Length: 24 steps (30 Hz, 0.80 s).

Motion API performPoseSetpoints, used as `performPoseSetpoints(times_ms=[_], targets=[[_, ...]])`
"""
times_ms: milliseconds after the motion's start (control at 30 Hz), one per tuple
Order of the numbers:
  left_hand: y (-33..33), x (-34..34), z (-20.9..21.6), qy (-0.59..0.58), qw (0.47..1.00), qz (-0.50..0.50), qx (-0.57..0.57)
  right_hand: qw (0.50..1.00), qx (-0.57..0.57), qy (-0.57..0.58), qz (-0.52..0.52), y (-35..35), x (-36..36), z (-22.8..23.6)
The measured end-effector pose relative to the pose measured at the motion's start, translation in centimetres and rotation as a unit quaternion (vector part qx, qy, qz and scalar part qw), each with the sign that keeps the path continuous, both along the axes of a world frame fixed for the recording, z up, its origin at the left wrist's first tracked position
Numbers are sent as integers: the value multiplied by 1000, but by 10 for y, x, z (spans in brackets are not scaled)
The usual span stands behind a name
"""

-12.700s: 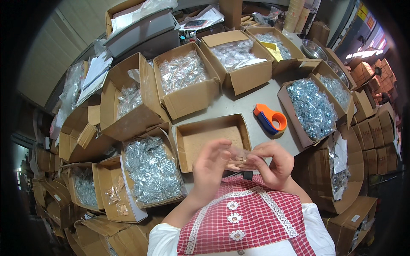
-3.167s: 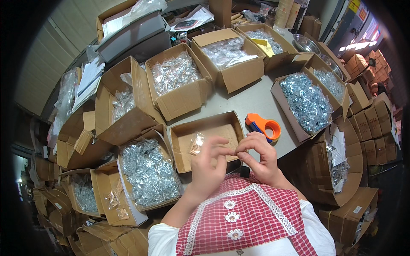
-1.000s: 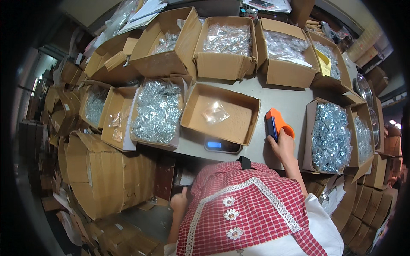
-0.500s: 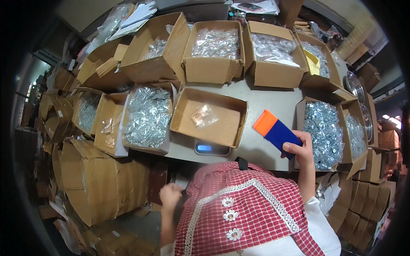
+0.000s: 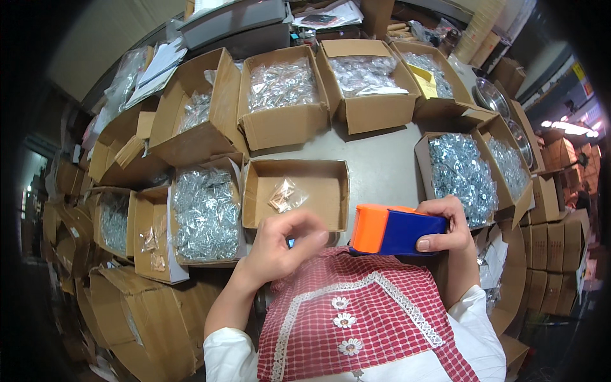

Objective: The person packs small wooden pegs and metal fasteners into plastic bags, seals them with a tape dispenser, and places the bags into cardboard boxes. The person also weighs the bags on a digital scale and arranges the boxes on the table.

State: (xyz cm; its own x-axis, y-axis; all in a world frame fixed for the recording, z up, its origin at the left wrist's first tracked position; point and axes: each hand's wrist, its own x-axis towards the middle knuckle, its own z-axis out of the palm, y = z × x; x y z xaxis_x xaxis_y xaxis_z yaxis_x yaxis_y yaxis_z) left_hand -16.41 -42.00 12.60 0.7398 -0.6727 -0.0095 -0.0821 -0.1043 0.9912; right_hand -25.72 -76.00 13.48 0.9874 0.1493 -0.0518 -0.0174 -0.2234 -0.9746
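Note:
My right hand [image 5: 449, 226] grips a blue and orange box [image 5: 407, 230] by its blue end, thumb on the near side. Its orange end points left, just above the table's front edge. My left hand [image 5: 284, 247] is raised in front of a shallow cardboard tray [image 5: 332, 167], its fingers loosely curved and the thumb apart from them. I see nothing in it. Inside the tray lies a small clear plastic bag [image 5: 286, 196] with copper-coloured pieces. A scale with a lit display [image 5: 291, 243] is mostly hidden behind my left hand.
Left of the tray stands a box of small silvery metal parts [image 5: 207, 210], and a similar box [image 5: 461, 175] stands on the right. Several open cardboard boxes [image 5: 284, 124] with bagged parts line the back of the grey table [image 5: 382, 169]. A large carton [image 5: 153, 312] sits low at left.
My left hand has risen from beside the apron to in front of the tray. My right hand has lowered and turned the box toward level. The view has shifted.

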Motion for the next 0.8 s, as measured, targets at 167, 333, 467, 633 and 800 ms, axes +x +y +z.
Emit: performPoseSetpoints(times_ms=[167,333,467,633,800], targets=[[4,19,2,25,999,-25,10,999,-29,-6,-31,25,-4,7],[12,34,0,-194,973,-109,58,998,-58,-2,-38,45,-6,13],[16,43,-10,-179,969,-169,36,998,-49,10,-40,59,-11,14],[23,49,-26,-107,966,-235,-1,998,-12,37,-58,69,-20,10],[24,48,-37,-50,966,-250,-37,996,10,44,-76,77,-28,10]])
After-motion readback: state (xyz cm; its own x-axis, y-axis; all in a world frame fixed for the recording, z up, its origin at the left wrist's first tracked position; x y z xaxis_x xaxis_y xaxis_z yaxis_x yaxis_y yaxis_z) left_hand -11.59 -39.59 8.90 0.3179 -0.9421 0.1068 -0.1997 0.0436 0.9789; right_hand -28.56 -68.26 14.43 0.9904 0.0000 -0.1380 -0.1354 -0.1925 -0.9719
